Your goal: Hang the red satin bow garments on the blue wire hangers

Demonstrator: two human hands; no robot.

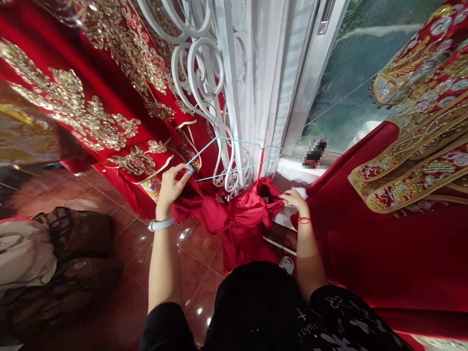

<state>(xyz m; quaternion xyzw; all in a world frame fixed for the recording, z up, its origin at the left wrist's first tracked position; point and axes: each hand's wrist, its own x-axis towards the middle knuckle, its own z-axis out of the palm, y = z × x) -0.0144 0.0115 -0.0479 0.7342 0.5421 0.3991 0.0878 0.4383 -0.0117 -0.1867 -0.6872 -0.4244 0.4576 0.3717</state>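
A red satin dress (pixel 234 214) hangs in front of me from a thin light-blue wire hanger (pixel 237 172). The hanger's hook sits on the white scrollwork rack. My left hand (pixel 172 186) is closed in a pinch at the hanger's left end, where a thin red strap of the dress runs down. On the other side, my right hand (pixel 294 200) pinches the dress's right sleeve edge between thumb and finger. One red strap (pixel 261 163) is looped over the hanger's right part.
Red garments with gold sequins (pixel 91 117) hang at left, and a beaded red garment (pixel 402 165) hangs at right. A white scrolled metal rack (pixel 228 87) stands ahead beside a window (pixel 351 73). Dark mesh-covered bags (pixel 76 239) lie on the tiled floor (pixel 135 243).
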